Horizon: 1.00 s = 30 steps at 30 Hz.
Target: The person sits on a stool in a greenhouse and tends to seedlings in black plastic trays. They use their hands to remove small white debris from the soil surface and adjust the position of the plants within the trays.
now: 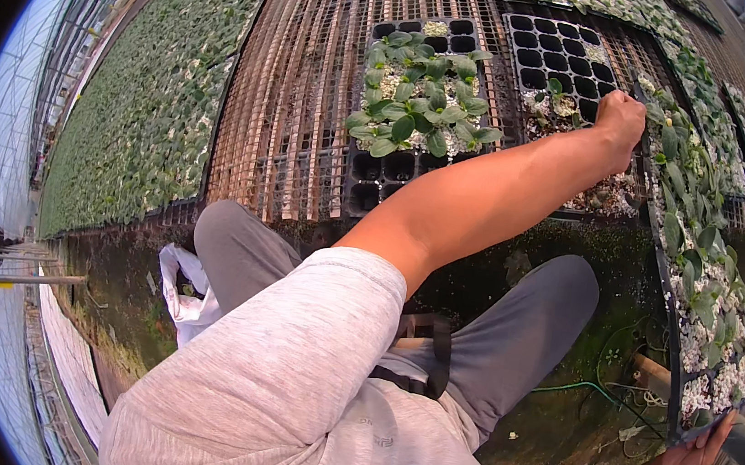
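Observation:
Both my hands hold a long black plug tray of green seedlings (680, 226), tilted at my right side, with white granules around the stems. My left hand (619, 126) reaches across my body, its fingers closed at the tray's far left edge. At the near end, my right hand (699, 452) grips the bottom rim, the fingers partly behind it. Beneath my left wrist lies a second cell tray (550, 61), mostly bare cells at its far end, with loose granules and a few seedlings nearer me. Left of it, another tray (397, 166) carries a cluster of broad-leaved seedlings in its middle.
A slatted, mesh-covered bench (299, 86) supports the trays. Dense seedlings (147, 90) cover the left side, and further seedling trays (702, 125) stand at right. A white plastic bag (189, 298) hangs by my left knee. A green cord (575, 385) runs below the bench.

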Motion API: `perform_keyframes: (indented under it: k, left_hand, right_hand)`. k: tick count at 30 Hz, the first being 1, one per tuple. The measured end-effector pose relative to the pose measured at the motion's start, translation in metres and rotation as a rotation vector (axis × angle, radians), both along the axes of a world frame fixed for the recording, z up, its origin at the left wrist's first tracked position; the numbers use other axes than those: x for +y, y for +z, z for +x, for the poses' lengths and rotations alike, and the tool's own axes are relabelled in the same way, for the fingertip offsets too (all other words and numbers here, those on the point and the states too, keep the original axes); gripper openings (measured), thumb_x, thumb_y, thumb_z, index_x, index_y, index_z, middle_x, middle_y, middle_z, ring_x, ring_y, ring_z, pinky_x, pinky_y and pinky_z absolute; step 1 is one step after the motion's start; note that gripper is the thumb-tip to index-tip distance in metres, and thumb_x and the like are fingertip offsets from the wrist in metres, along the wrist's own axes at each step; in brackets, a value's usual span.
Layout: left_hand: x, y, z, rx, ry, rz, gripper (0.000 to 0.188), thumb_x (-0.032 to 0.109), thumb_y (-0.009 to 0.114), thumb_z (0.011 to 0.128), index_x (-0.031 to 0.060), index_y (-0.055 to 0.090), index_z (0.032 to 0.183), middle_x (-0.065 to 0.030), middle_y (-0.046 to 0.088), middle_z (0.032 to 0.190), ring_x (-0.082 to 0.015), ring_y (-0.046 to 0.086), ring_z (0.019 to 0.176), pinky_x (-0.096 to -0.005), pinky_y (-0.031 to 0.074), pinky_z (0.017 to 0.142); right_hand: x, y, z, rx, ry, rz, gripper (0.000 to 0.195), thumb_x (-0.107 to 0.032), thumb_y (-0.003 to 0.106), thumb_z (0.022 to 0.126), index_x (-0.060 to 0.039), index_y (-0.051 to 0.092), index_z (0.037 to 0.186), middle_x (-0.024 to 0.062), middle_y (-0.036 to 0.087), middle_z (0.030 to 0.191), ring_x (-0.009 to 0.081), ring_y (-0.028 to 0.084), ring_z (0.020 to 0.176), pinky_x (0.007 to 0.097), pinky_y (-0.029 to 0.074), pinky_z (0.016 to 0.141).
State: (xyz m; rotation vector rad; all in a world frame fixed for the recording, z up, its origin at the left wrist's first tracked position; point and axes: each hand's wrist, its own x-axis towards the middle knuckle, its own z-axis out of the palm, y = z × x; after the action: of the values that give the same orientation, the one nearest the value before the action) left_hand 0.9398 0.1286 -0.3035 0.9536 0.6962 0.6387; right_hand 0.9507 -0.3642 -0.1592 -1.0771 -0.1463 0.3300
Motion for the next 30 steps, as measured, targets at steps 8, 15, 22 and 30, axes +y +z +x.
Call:
perform_keyframes:
  k: [8, 15, 22, 30]
  left_hand:
    - [0.115, 0.110, -0.255, -0.384, 0.250, -0.005, 0.011, 0.011, 0.056, 0.097, 0.0041, 0.057, 0.106, -0.0081, 0.063, 0.099, -0.0224, 0.065, 0.091, -0.0452, 0.058, 0.085]
    - [0.259, 0.094, -0.534, -0.261, 0.532, 0.083, 0.015, 0.011, 0.055, 0.097, 0.0005, 0.060, 0.106, -0.0131, 0.068, 0.102, -0.0292, 0.067, 0.093, -0.0486, 0.056, 0.090]
    - [0.323, 0.040, -0.686, -0.133, 0.673, 0.087, 0.019, 0.017, 0.056, 0.096, 0.0019, 0.062, 0.105, -0.0138, 0.070, 0.103, -0.0307, 0.069, 0.092, -0.0528, 0.054, 0.093]
    - [0.350, -0.033, -0.687, -0.257, 0.369, -0.049, 0.031, 0.025, 0.050, 0.096, 0.0022, 0.069, 0.105, -0.0138, 0.073, 0.096, -0.0288, 0.070, 0.084, -0.0443, 0.059, 0.079]
  right_hand:
    - [0.147, 0.022, -0.113, -0.128, 0.386, 0.126, 0.027, -0.014, 0.046, 0.105, -0.0041, 0.052, 0.130, -0.0029, 0.056, 0.082, 0.0008, 0.033, 0.047, 0.0169, 0.025, 0.039]
    - [0.331, 0.004, -0.277, 0.052, 0.882, 0.149, 0.004, -0.011, 0.057, 0.101, -0.0070, 0.056, 0.100, -0.0003, 0.059, 0.075, 0.0010, 0.035, 0.049, 0.0181, 0.025, 0.042]
    - [0.413, -0.058, -0.407, 0.138, 1.105, 0.060, 0.017, -0.018, 0.063, 0.099, -0.0037, 0.056, 0.094, 0.0007, 0.060, 0.076, 0.0011, 0.038, 0.052, 0.0200, 0.027, 0.044]
    - [0.423, -0.125, -0.468, 0.185, 1.103, -0.167, 0.020, -0.018, 0.065, 0.099, -0.0028, 0.057, 0.090, -0.0028, 0.050, 0.069, 0.0023, 0.034, 0.051, 0.0209, 0.024, 0.044]
